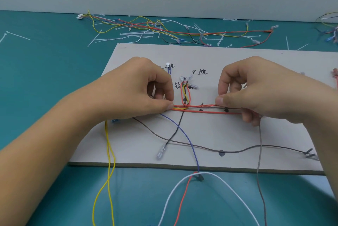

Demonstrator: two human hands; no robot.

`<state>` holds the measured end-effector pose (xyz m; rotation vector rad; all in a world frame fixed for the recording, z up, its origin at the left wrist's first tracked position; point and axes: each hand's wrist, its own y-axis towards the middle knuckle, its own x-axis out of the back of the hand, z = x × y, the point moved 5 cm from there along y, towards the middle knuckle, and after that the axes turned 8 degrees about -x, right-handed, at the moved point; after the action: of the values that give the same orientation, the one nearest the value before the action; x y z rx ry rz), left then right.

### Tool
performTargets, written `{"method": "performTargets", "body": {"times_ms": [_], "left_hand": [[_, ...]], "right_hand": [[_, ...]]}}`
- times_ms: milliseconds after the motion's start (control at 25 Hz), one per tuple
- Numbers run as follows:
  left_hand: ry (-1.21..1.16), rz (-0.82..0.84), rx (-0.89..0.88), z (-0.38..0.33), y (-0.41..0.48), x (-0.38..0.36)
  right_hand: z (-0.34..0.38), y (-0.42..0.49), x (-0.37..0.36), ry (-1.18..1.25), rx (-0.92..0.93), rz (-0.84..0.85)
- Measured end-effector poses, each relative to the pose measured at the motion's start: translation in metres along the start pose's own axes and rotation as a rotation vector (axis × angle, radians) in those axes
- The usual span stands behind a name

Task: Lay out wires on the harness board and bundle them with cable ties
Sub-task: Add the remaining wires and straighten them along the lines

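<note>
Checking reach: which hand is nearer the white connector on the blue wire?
Left. The left hand is just beside the connector; the right hand, well to its right.

Both hands (146, 86) (252, 88) pinch red wires (201, 106) on board (237, 134).

Red wires (204, 109), yellow wires (109, 152) and a blue wire (190, 143) cross a pale grey board (237, 134) on a teal table (45, 61).
</note>
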<state>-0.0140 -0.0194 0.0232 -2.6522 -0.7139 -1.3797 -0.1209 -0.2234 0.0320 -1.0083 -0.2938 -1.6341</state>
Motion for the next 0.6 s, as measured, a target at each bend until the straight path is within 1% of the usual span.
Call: {"method": "performTargets", "body": {"times_ms": [200,280,600], "left_hand": [[0.006,-0.045,-0.088,-0.008,0.004,-0.007],[0.007,-0.033,-0.114,-0.011,0.006,-0.01],[-0.005,-0.011,-0.033,-0.006,0.009,-0.015]], "right_hand": [[0.001,0.002,0.0,-0.059,0.032,-0.045],[0.002,0.002,0.0,-0.084,0.026,-0.043],[0.0,0.005,-0.001,-0.163,-0.007,-0.033]]}}
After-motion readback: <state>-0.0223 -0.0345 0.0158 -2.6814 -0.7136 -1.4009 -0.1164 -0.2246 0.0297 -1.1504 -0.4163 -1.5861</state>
